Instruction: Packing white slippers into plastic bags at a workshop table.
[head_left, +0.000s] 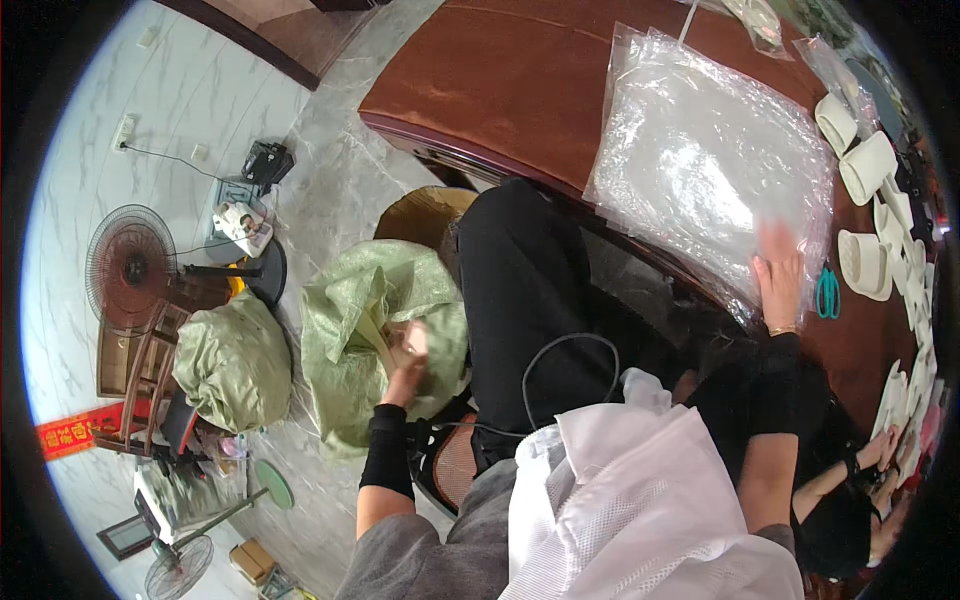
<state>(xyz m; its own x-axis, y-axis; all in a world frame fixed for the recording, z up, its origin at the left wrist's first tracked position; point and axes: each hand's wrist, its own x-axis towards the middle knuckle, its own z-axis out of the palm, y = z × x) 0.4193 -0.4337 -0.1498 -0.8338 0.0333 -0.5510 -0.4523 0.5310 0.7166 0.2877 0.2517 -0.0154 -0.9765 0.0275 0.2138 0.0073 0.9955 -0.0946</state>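
My left hand (405, 370) is at the mouth of a pale green woven sack (335, 310) that stands on the floor beside my leg. Its fingers are smeared by motion next to something pale, and whether they hold it cannot be made out. On the brown-covered table, my right hand (779, 275) rests with fingers stretched out along the near right part of a stack of clear plastic bags (690, 150). The fingertips there are blurred. Just right of that hand lies a pair of scissors with teal handles (827, 293).
White moulded pieces (865, 265) line the table's right side. Another person's hands (878, 450) are among them at the lower right. Left on the floor are a second full green sack (235, 360), a standing fan (135, 268) and a wooden chair (150, 380). A cardboard box (425, 210) stands behind the near sack.
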